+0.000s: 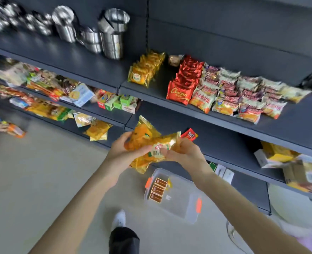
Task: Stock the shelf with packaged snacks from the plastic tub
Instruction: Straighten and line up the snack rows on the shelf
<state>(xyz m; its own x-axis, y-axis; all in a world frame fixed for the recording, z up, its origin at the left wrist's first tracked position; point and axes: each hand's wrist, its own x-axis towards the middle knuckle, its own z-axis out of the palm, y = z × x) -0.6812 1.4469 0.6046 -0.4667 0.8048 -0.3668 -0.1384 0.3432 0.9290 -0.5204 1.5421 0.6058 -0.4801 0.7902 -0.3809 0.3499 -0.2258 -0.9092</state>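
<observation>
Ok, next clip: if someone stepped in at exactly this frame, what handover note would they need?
Left hand: grips the gold snack packets from one end.
Right hand: grips the same bunch from the other end.
Where: the packets are held in the air in front of the shelf, above the plastic tub on the floor.
Done: the shelf already carries a gold row, red packs and white-and-orange packs.
Left: shelve the held packets, probably by the gold row. Then empty the tub, which holds three brown boxes.
</observation>
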